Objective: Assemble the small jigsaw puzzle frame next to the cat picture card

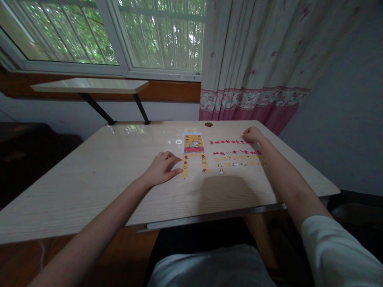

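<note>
My left hand (pixel 165 168) rests on the desk, fingers apart, its fingertips at the left edge of a partly joined yellow puzzle frame (pixel 184 172). Just above that frame lies a small reference picture (pixel 194 143) of a white cartoon animal on yellow and red. Toward the far right, my right hand (pixel 253 134) is closed in a pinch at the end of a row of red puzzle pieces (pixel 226 142). A small yellowish puzzle piece (pixel 242 136) shows at its fingertips. Nearer me are rows of mixed red, yellow and white pieces (pixel 235 164), with one white piece (pixel 221 172) apart.
The pale wooden desk (pixel 119 167) has a round cable hole (pixel 208 124) near its back edge. A raised shelf (pixel 95 85) on black legs stands at the back left. Behind the desk are a barred window and a floral curtain (pixel 239 79).
</note>
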The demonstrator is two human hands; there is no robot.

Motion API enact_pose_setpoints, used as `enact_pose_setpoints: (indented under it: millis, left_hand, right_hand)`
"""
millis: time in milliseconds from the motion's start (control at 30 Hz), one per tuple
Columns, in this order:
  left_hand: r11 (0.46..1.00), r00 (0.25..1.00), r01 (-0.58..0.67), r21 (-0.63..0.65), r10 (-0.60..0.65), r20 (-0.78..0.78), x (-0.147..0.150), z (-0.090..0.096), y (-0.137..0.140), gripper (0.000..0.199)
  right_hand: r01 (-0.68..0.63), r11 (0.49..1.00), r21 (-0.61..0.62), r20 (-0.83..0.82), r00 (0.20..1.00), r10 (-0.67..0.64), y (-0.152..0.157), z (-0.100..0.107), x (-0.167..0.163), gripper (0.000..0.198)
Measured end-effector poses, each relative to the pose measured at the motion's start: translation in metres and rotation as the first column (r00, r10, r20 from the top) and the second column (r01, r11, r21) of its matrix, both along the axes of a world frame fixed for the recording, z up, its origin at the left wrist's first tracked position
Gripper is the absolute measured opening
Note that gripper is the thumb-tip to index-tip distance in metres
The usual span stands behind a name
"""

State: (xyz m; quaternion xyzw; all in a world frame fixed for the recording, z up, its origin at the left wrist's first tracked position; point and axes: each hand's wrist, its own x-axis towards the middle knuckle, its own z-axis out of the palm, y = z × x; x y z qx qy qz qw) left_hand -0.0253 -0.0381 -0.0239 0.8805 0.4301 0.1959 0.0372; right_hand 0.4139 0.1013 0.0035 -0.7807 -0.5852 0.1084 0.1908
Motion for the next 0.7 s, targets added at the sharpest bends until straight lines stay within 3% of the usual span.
enact_pose_setpoints:
  millis: [100,167,267,333,400,500,600,700]
  left_hand:
    - [1.0,0.998,0.012,-0.008,-0.012,0.055,0.002,0.003,-0.001,0.043]
    - [0.998,0.992,0.039,-0.043,-0.034,0.125,0.004,0.007,-0.001,0.037]
    - [0.982,0.965,0.091,-0.165,-0.046,0.258,0.013,0.018,-0.003,0.03]
    - [0.964,0.946,0.1,-0.247,-0.015,0.325,0.023,0.026,-0.004,0.028]
    - [0.95,0.933,0.092,-0.299,0.023,0.36,0.034,0.033,-0.006,0.027]
    - [0.913,0.919,0.147,-0.38,0.016,0.394,0.053,0.039,-0.006,0.027]
    - [0.86,0.872,0.228,-0.456,0.028,0.488,0.07,0.036,-0.005,0.029]
    - [0.825,0.83,0.283,-0.49,0.045,0.556,0.079,0.029,-0.004,0.032]
  right_hand:
    - [-0.157,0.985,0.067,-0.052,0.986,0.161,-0.014,0.008,-0.021,0.033]
    - [-0.314,0.937,0.15,-0.126,0.934,0.333,-0.028,0.012,-0.039,0.031]
    - [-0.445,0.847,0.29,-0.269,0.811,0.519,-0.055,0.01,-0.072,0.026]
    - [-0.506,0.793,0.339,-0.416,0.675,0.609,-0.077,0.004,-0.095,0.025]
    - [-0.533,0.769,0.354,-0.54,0.555,0.633,-0.098,-0.003,-0.117,0.029]
    - [-0.542,0.761,0.356,-0.608,0.485,0.629,-0.124,-0.012,-0.142,0.033]
    - [-0.559,0.74,0.374,-0.612,0.451,0.65,-0.138,-0.015,-0.155,0.033]
    - [-0.566,0.717,0.408,-0.557,0.468,0.686,-0.143,-0.016,-0.16,0.029]
